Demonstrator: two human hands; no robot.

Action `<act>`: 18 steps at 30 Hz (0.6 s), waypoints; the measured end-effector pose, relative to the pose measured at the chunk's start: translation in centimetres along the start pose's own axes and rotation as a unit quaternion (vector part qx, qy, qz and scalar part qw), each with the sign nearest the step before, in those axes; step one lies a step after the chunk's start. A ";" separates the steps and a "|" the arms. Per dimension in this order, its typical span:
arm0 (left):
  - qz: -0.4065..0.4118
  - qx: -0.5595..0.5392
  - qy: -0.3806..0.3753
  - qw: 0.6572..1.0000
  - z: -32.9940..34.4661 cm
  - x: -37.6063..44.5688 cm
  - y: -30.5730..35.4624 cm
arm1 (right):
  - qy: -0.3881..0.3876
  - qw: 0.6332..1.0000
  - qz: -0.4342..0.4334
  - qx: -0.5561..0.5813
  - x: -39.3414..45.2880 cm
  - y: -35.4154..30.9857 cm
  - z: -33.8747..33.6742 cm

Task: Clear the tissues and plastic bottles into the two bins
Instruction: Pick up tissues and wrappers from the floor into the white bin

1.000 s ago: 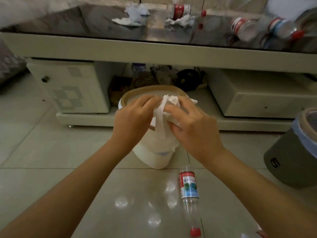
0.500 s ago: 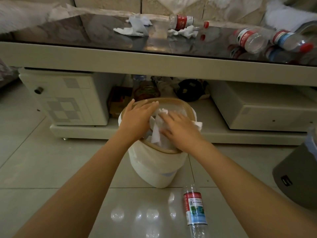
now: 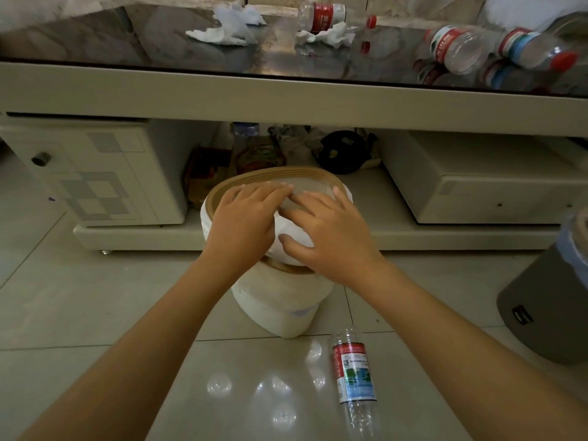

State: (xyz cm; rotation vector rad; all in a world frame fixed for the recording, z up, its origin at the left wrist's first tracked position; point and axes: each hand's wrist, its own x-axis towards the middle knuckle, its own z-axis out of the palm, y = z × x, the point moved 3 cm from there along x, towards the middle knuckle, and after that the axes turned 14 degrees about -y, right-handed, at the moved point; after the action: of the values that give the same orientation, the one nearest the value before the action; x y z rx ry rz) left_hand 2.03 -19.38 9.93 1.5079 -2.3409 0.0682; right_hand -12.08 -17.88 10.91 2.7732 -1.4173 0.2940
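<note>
Over the white bin (image 3: 280, 300), the left hand (image 3: 245, 218) and right hand (image 3: 331, 230), which pinched a tissue a second ago, now lie spread and empty-looking on its mouth, the tissue (image 3: 289, 233) dropped inside, so bottles and table tissues (image 3: 222, 30) remain.

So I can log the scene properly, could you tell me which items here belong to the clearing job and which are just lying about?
Job: white bin; grey bin; tissues on table; table bottles; floor bottle.
Lying about: shelf clutter; cabinet.
</note>
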 end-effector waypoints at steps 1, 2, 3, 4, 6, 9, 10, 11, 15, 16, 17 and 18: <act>0.005 -0.005 0.003 1.000 -0.3 -0.4 0.6 | 0.016 1.000 0.004 -0.001 -0.8 0.2 -0.2; 0.012 -0.012 0.005 1.000 -0.6 -0.8 1.2 | 0.029 1.000 0.010 -0.001 -1.7 0.5 -0.4; 0.020 -0.016 0.005 1.000 -0.7 -1.4 2.1 | 0.041 0.999 0.020 -0.002 -2.8 0.8 -0.6; 0.028 -0.018 0.004 0.999 -0.7 -2.0 2.9 | 0.052 0.998 0.032 -0.004 -4.1 1.3 -0.6; 0.048 -0.018 0.002 0.999 -0.5 -3.2 4.8 | 0.064 0.996 0.059 -0.013 -7.0 2.0 -0.5; 0.098 -0.020 0.001 0.995 0.5 -4.9 8.1 | 0.042 0.993 0.110 -0.015 -12.1 3.3 0.2; 0.115 -0.020 -0.002 0.993 1.1 -5.4 9.4 | 0.025 0.991 0.129 -0.014 -13.9 3.8 0.7; 0.130 -0.020 -0.008 0.991 1.7 -5.7 10.7 | 0.006 0.989 0.147 -0.015 -15.7 4.3 1.2; 0.194 -0.027 -0.054 0.979 5.2 -6.2 15.8 | -0.062 0.973 0.219 -0.021 -23.0 6.1 2.9; 0.206 -0.030 -0.072 0.975 6.2 -6.2 17.1 | -0.077 0.968 0.239 -0.020 -24.8 6.5 3.3; 0.218 -0.032 -0.089 0.971 7.1 -6.2 18.3 | -0.092 0.962 0.257 -0.020 -26.6 6.9 3.6; 0.229 -0.035 -0.104 0.967 8.0 -6.2 19.6 | -0.106 0.955 0.276 -0.022 -28.4 7.2 3.9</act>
State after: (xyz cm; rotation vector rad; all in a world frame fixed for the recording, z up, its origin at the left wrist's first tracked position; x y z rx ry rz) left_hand -15.22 -7.36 3.34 0.9529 -2.7849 -0.0587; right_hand -33.44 0.27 1.67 2.3715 -2.2030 -0.0393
